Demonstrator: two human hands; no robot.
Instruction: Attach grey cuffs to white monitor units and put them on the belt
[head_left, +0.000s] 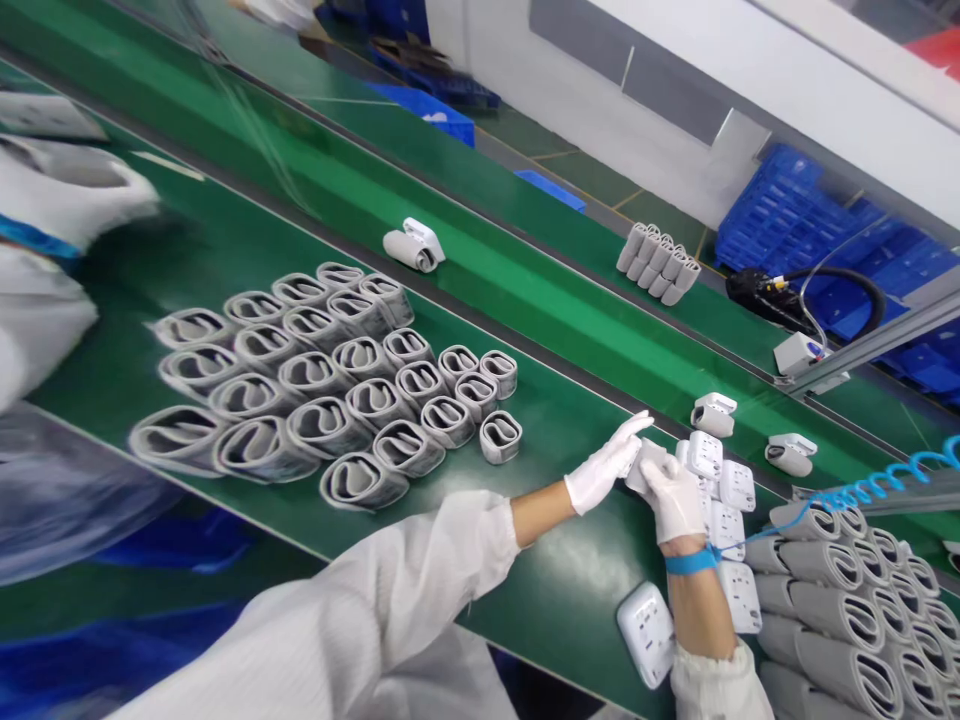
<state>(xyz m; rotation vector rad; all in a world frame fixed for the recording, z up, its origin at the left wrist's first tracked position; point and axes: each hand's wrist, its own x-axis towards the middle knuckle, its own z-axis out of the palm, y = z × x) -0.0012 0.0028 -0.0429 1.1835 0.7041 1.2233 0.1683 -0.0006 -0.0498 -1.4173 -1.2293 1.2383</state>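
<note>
White gloves cover both our hands: the left hand (604, 468) and right hand (675, 495) pinch one small white unit (645, 462) between closed fingertips. Just beyond our right fingers lie more white units (724, 485); rolled grey cuffs (330, 385) stand well apart, left of our left fingers, on the green belt (570, 590).
</note>
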